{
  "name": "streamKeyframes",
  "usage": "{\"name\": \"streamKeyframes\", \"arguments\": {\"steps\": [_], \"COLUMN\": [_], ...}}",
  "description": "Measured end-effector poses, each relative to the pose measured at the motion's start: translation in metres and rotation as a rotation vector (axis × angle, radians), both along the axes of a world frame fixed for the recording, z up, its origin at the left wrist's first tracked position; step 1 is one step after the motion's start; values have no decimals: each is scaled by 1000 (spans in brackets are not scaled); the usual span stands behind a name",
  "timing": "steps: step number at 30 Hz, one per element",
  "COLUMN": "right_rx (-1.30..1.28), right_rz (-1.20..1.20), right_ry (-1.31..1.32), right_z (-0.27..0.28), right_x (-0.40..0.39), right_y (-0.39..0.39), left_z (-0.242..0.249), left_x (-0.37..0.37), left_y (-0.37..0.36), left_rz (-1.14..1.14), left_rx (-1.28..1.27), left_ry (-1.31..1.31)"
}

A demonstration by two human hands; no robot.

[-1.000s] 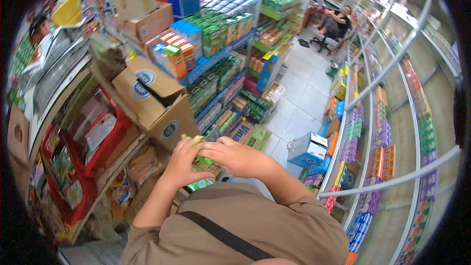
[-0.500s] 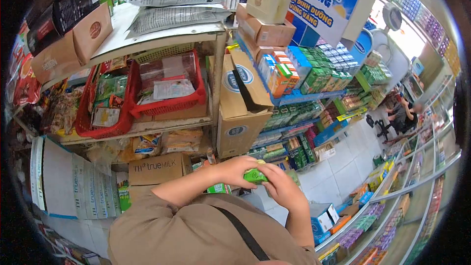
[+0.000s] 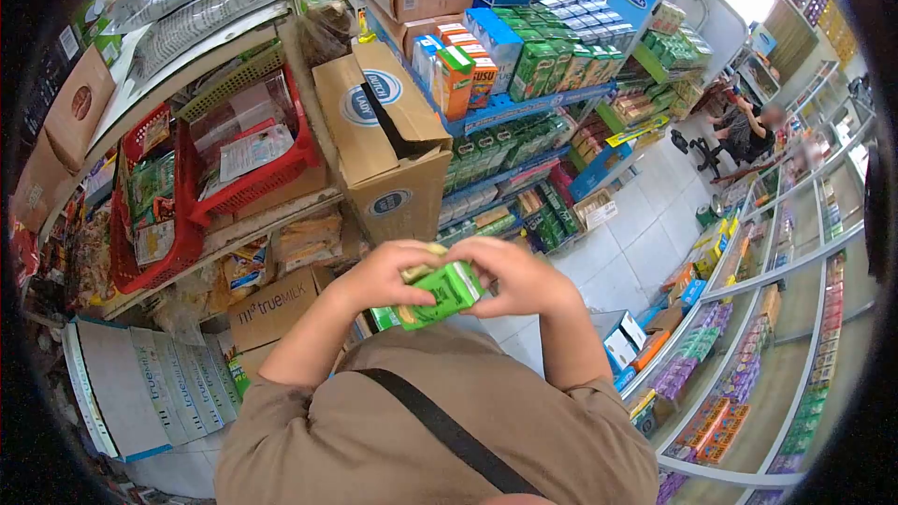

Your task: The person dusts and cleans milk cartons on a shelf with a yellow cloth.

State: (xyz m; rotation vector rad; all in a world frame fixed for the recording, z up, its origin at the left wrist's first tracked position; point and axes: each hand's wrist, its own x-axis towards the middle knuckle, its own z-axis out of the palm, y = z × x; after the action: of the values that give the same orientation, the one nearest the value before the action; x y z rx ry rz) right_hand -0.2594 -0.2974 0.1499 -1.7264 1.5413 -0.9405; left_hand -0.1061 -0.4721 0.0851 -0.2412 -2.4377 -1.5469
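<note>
In front of my chest, a small green drink carton (image 3: 440, 297) is tilted between both hands. My left hand (image 3: 385, 279) is closed around its left end, with the thumb laid across the printed face. My right hand (image 3: 513, 275) grips the other end near the pale top, fingers curled over it. A pale yellow-green piece shows behind the carton between the two hands; its kind is unclear. Just beyond my hands stands a tall Dutch Lady cardboard box (image 3: 388, 201) with an open flap.
Red plastic baskets (image 3: 304, 145) with packets sit on a shelf to the left, above a TH true MILK box (image 3: 271, 309). Stacked milk cartons (image 3: 538, 70) fill the rack ahead. Glass-fronted shelves (image 3: 795, 318) line the right. A seated person (image 3: 748, 131) is farther down the tiled aisle (image 3: 645, 234).
My view has turned to the right. The carton has come out from under my fingers, showing more of its green face, and my hands have moved slightly apart.
</note>
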Motion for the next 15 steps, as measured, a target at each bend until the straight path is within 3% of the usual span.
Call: {"name": "streamKeyframes", "arguments": {"steps": [3, 6, 9, 13, 15], "right_rx": [-131, -432, -613, -732, -733], "right_rz": [-182, -558, -786, -884, -920], "right_ry": [82, -30, 141, 124, 329], "right_z": [10, 13, 23, 16, 11], "right_x": [-27, -65, -117, -156, -165], "right_y": [-3, -17, -41, -84, -99], "left_z": [5, -2, -4, -15, -13], "left_x": [2, 6, 11, 11, 12], "left_y": [-3, -9, -7, 1, 5], "left_rz": [351, 617, 696, 824, 802], "left_rx": [47, 58, 51, 59, 21], "left_ry": [32, 26, -11, -29, -61]}}
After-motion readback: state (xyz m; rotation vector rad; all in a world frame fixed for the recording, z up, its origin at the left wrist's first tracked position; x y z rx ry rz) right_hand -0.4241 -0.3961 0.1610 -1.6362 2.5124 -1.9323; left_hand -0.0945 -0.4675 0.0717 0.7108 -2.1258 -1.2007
